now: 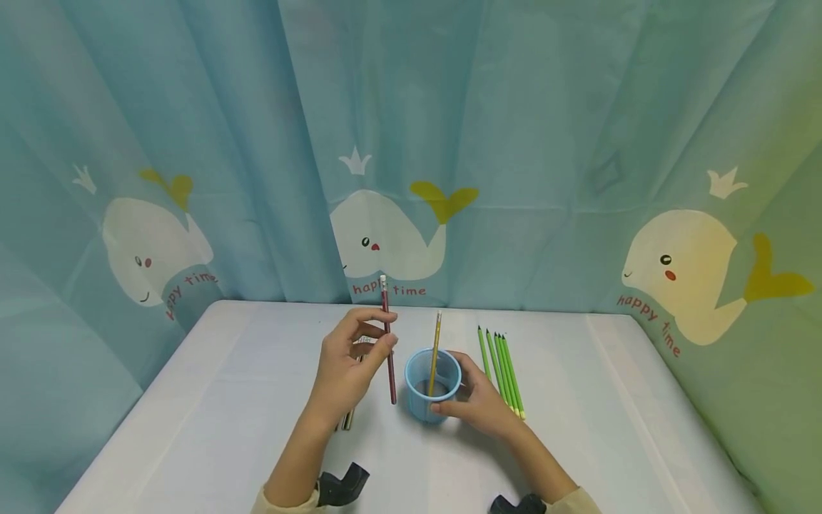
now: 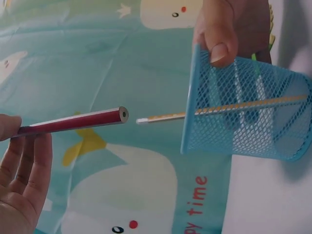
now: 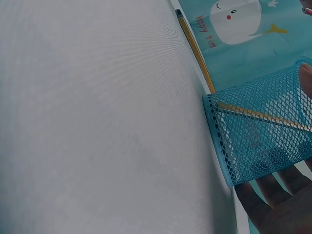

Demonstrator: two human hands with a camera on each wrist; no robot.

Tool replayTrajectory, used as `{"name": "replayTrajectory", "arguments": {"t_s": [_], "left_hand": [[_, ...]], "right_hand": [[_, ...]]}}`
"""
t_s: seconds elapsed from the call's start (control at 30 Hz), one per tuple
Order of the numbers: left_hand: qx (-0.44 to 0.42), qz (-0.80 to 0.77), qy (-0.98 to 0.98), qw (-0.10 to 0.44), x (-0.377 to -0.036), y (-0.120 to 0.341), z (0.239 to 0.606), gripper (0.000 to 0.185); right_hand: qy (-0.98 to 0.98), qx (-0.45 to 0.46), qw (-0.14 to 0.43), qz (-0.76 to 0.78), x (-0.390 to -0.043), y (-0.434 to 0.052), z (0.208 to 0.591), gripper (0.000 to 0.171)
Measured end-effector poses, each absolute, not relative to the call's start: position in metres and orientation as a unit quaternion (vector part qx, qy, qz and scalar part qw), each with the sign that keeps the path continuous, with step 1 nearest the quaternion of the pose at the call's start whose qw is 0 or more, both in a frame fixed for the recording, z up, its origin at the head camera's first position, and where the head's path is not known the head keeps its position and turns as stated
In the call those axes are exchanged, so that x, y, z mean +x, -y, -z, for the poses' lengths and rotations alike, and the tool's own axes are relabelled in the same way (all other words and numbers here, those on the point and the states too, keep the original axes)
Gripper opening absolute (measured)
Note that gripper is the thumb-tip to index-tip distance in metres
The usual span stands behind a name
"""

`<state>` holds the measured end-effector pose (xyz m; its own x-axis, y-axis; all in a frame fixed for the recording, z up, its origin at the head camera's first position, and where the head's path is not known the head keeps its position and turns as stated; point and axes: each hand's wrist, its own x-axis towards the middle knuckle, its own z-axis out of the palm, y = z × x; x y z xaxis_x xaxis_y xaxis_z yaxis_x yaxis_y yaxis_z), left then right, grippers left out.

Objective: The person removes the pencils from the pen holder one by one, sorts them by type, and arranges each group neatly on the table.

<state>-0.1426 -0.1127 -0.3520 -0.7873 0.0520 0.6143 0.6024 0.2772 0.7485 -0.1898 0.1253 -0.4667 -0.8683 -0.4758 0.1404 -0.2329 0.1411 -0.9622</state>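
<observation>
One yellow pencil (image 1: 435, 353) already standing tilted in the blue mesh cup (image 1: 432, 385), eraser end up past the rim. Left hand (image 1: 349, 368) pinching a dark red pencil (image 1: 387, 339) between thumb and fingers, nearly upright, eraser at the top, lower end hanging just left of the cup and not yet over its mouth. Right hand (image 1: 478, 403) curled round the cup's right side, thumb on the rim, steadying it on the white desk (image 1: 212, 421); so both grips closed, one on the red pencil, one on the cup. Still out of the cup: a row of green pencils (image 1: 501, 368) lying side by side on the desk just right of the right hand, and a few more pencils (image 1: 348, 419) partly hidden under the left wrist. Judging by that, an early stage: one in, one in hand, most left on the desk.
</observation>
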Motion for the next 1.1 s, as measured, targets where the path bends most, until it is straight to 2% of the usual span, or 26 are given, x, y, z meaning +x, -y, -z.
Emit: {"name": "replayTrajectory", "arguments": {"t_s": [0.53,0.8,1.1], "left_hand": [[-0.151,0.596,0.759,0.215,-0.146,0.148,0.344,0.052],[-0.112,0.579,0.776,0.221,-0.152,0.165,0.346,0.049],[-0.059,0.552,0.808,0.199,-0.153,0.175,0.345,0.046]], "right_hand": [[-0.740,-0.244,0.104,0.617,-0.191,-0.125,0.468,0.079],[-0.743,-0.246,0.101,0.614,-0.192,-0.126,0.468,0.080],[-0.744,-0.249,0.099,0.612,-0.192,-0.125,0.470,0.080]]}}
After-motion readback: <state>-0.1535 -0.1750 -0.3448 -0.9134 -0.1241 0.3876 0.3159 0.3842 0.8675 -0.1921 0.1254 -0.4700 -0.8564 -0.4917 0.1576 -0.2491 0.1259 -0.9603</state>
